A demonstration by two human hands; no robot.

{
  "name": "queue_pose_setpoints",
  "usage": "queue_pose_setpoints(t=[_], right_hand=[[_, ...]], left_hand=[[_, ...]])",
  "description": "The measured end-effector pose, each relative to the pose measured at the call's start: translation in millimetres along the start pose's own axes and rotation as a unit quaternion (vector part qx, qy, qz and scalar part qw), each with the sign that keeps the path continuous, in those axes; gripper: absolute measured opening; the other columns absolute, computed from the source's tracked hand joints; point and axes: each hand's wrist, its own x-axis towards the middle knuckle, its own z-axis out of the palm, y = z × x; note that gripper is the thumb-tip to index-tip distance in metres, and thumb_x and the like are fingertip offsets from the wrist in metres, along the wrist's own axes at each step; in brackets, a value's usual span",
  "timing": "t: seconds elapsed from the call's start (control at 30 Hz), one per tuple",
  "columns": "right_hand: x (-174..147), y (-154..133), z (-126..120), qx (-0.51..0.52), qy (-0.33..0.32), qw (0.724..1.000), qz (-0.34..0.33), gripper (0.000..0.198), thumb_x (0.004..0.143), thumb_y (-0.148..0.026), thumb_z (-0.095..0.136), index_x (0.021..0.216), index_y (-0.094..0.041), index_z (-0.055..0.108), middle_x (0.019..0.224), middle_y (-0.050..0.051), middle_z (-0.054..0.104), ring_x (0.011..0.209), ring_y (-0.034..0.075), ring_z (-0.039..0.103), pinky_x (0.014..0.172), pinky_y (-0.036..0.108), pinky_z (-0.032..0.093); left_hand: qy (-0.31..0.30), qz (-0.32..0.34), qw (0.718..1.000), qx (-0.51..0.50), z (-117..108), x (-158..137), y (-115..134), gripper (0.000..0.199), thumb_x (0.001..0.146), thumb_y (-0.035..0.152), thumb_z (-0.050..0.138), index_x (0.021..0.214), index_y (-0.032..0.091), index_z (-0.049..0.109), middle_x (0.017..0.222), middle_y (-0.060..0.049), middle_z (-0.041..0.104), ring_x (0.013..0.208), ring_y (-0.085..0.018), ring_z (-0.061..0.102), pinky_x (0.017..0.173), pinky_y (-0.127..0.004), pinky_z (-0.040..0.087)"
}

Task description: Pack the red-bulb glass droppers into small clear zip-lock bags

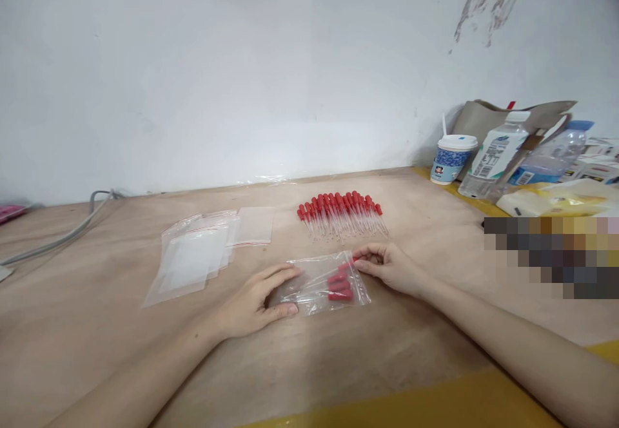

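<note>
A clear zip bag (314, 305) lies flat in front of me, its opening toward the right. Inside it are several glass droppers with red rubber bulbs (340, 294). My left hand (261, 302) grips the bag's closed left end, thumb on the near side and fingers on the far side. At the mouth, my right hand (391, 269) pinches a dropper (346, 265) by its red bulb; its glass stem lies inside the bag. Beyond the bag, many more droppers (338, 212) lie in a row, bulbs away from me.
Flat zip bags (193, 257) lie overlapping at the left, with another bag (251, 225) beside them. A grey cable (72, 231) runs along the far left. A paper cup (451, 160), plastic bottles (493, 157) and a yellow-white wrapper (561, 199) stand or lie at the right by the wall.
</note>
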Motion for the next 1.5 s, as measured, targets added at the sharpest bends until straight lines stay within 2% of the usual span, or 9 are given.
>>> queue_pose_setpoints(t=[0.2,0.4,0.57,0.67,0.77,0.97,1.07,1.2,1.5], right_hand=[[6,8,10,-0.025,0.036,0.999,-0.028,0.024,0.068,-0.037,0.063,0.074,-0.015,0.061,0.068,0.002,0.063,0.059,0.012,0.055,0.056,0.025,0.043],[-4,-3,11,0.063,-0.097,0.993,-0.037,0.028,0.070,-0.043,0.061,0.080,-0.017,0.065,0.078,0.004,0.068,0.075,0.017,0.062,0.071,0.031,0.049],[-10,-13,9,0.097,-0.151,0.983,-0.032,0.026,0.070,-0.040,0.063,0.086,-0.019,0.066,0.079,0.003,0.068,0.076,0.016,0.062,0.072,0.031,0.048],[-11,-15,6,0.089,-0.159,0.983,-0.008,0.025,0.069,-0.038,0.065,0.085,-0.018,0.066,0.071,0.000,0.066,0.064,0.011,0.059,0.060,0.023,0.045],[-11,-15,2,0.067,-0.157,0.985,0.019,0.025,0.068,-0.037,0.066,0.083,-0.017,0.065,0.055,-0.004,0.057,0.043,0.005,0.042,0.043,0.018,0.031],[-2,-6,-7,0.047,0.004,0.998,0.042,0.024,0.066,-0.036,0.065,0.079,-0.016,0.061,0.052,-0.005,0.052,0.040,0.005,0.035,0.039,0.018,0.026],[17,5,-19,-0.017,0.104,0.994,-0.020,0.021,0.065,-0.035,0.064,0.075,-0.017,0.061,0.061,-0.001,0.059,0.048,0.008,0.045,0.046,0.021,0.035],[55,6,-32,-0.191,0.205,0.955,-0.099,0.019,0.069,-0.036,0.059,0.070,-0.018,0.064,0.064,0.002,0.062,0.057,0.013,0.051,0.056,0.026,0.039],[135,-32,-7,-0.272,0.290,0.917,-0.032,0.032,0.074,-0.032,0.054,0.100,-0.015,0.064,0.094,0.012,0.065,0.093,0.024,0.058,0.079,0.034,0.042]], left_hand=[[0.010,0.011,1.000,-0.003,1,1,-1,0.051,0.085,0.044,0.051,0.132,0.028,0.037,0.135,-0.006,0.040,0.124,-0.024,0.037,0.102,-0.042,0.034],[0.013,0.031,0.999,-0.003,0,2,0,0.050,0.086,0.042,0.051,0.132,0.027,0.039,0.134,-0.006,0.042,0.123,-0.025,0.039,0.101,-0.043,0.035],[0.006,0.032,0.999,0.001,-1,2,2,0.048,0.086,0.041,0.050,0.131,0.027,0.041,0.134,-0.006,0.042,0.124,-0.025,0.038,0.101,-0.043,0.035],[0.005,0.032,0.999,-0.006,0,3,1,0.046,0.086,0.040,0.051,0.130,0.027,0.043,0.134,-0.005,0.042,0.125,-0.023,0.037,0.102,-0.041,0.034],[0.006,0.039,0.999,-0.002,0,3,0,0.044,0.087,0.040,0.050,0.128,0.027,0.045,0.133,-0.005,0.043,0.125,-0.023,0.038,0.102,-0.040,0.035],[-0.047,0.060,0.994,0.075,-6,5,1,0.045,0.091,0.040,0.041,0.134,0.031,0.034,0.141,-0.003,0.033,0.130,-0.024,0.029,0.107,-0.048,0.020],[-0.063,0.062,0.991,0.103,-6,5,1,0.045,0.093,0.039,0.037,0.137,0.032,0.027,0.144,-0.002,0.028,0.132,-0.022,0.025,0.108,-0.051,0.011],[-0.050,0.059,0.992,0.099,-4,5,2,0.045,0.093,0.039,0.038,0.136,0.032,0.029,0.143,-0.002,0.030,0.132,-0.021,0.026,0.108,-0.049,0.015],[-0.040,0.058,0.994,0.085,-3,4,2,0.045,0.092,0.040,0.040,0.135,0.031,0.032,0.142,-0.003,0.031,0.131,-0.022,0.026,0.108,-0.048,0.017]])
